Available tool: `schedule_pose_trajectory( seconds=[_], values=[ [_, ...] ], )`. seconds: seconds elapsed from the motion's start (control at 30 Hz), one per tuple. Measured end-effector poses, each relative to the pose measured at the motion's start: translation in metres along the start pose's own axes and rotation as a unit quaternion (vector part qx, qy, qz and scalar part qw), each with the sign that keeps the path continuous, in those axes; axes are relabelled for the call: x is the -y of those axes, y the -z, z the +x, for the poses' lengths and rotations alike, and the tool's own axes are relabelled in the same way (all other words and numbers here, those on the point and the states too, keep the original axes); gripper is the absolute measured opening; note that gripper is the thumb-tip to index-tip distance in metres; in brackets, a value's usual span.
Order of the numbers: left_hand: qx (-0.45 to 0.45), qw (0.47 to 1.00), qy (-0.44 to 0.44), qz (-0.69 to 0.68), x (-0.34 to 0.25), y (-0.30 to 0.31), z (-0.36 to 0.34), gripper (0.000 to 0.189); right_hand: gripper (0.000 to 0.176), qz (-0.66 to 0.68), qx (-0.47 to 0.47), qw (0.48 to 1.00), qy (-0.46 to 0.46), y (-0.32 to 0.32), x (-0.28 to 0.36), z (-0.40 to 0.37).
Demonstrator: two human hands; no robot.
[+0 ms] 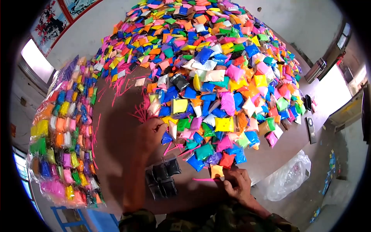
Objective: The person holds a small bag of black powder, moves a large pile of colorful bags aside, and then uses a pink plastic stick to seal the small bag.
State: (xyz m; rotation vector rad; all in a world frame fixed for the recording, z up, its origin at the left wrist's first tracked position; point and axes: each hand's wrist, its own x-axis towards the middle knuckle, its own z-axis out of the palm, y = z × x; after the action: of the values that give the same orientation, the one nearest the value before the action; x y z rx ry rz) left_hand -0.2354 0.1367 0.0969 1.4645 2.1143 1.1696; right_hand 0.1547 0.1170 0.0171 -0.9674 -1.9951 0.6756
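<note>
At the left edge of a heap of small coloured packets, my left hand is closed with its fingers curled; what it pinches, if anything, is hidden. Pink sticks lie scattered around it. My right hand is at the front of the heap, thumb and fingers drawn together at the end of a thin pink stick. An orange packet lies right at those fingertips, beside a red packet. Between my forearms, several black packets are laid side by side on the brown table.
Along the table's left side lie filled clear bags of coloured packets. A crumpled clear plastic bag sits at the right front edge. Beyond it are a remote control, a dark object and a metal flask.
</note>
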Motion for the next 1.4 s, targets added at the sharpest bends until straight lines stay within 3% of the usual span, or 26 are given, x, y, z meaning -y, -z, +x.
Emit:
schedule_pose_trajectory(
  seconds=[0.1,0.2,0.3,0.33,0.43,0.5,0.53,0.63,0.9,1.0,1.07,1.17,1.2,1.23,1.4],
  values=[
    [-0.013,1.000,0.010,0.015,-0.011,-0.011,0.032,0.021,0.036,0.023,0.009,1.000,-0.010,0.001,0.003,-0.002],
    [-0.107,0.974,-0.176,0.094,-0.021,-0.031,0.073,0.034,0.034,0.031,0.026,0.999,-0.017,0.004,0.005,-0.006],
    [-0.143,0.935,-0.258,0.195,-0.027,-0.053,0.112,0.049,0.032,0.039,0.044,0.998,0.021,0.005,0.005,0.003],
    [-0.094,0.952,-0.235,0.171,-0.025,-0.055,0.121,0.056,0.032,0.039,0.049,0.997,0.040,0.006,0.007,0.006],
    [-0.048,0.958,-0.226,0.173,-0.015,-0.057,0.145,0.049,0.031,-0.034,0.108,0.990,0.080,0.005,0.014,0.015],
    [-0.101,0.938,-0.277,0.182,-0.024,-0.051,0.142,0.040,0.030,-0.067,0.169,0.980,0.085,0.001,0.004,0.016],
    [-0.128,0.921,-0.319,0.183,-0.030,-0.046,0.139,0.036,0.027,-0.060,0.152,0.982,0.090,-0.003,0.001,0.020],
    [-0.094,0.987,-0.113,0.068,-0.046,-0.025,0.100,0.032,0.021,-0.071,0.139,0.984,0.090,-0.014,-0.011,0.031],
    [-0.086,0.986,0.015,-0.144,-0.037,0.017,-0.054,0.030,0.018,-0.070,0.098,0.991,0.065,-0.020,-0.003,0.042],
    [-0.101,0.958,0.087,-0.255,-0.067,-0.001,-0.124,0.034,0.020,-0.028,0.116,0.991,0.054,-0.004,0.012,0.029],
    [-0.039,0.961,0.137,-0.236,-0.081,-0.018,-0.167,0.034,0.023,0.093,0.162,0.982,-0.028,-0.003,0.025,0.013],
    [0.008,0.937,0.167,-0.305,-0.086,-0.072,-0.214,0.035,0.025,0.298,0.198,0.924,-0.138,-0.013,0.041,-0.006],
    [0.022,0.930,0.189,-0.313,-0.093,-0.086,-0.222,0.035,0.026,0.367,0.204,0.891,-0.171,-0.015,0.045,-0.012],
    [0.015,0.931,0.179,-0.317,-0.097,-0.094,-0.226,0.034,0.028,0.463,0.210,0.821,-0.258,-0.017,0.046,-0.018],
    [0.042,0.952,0.118,-0.280,-0.086,-0.111,-0.252,0.030,0.032,0.479,0.182,0.820,-0.256,-0.013,0.026,-0.042]
  ],
)
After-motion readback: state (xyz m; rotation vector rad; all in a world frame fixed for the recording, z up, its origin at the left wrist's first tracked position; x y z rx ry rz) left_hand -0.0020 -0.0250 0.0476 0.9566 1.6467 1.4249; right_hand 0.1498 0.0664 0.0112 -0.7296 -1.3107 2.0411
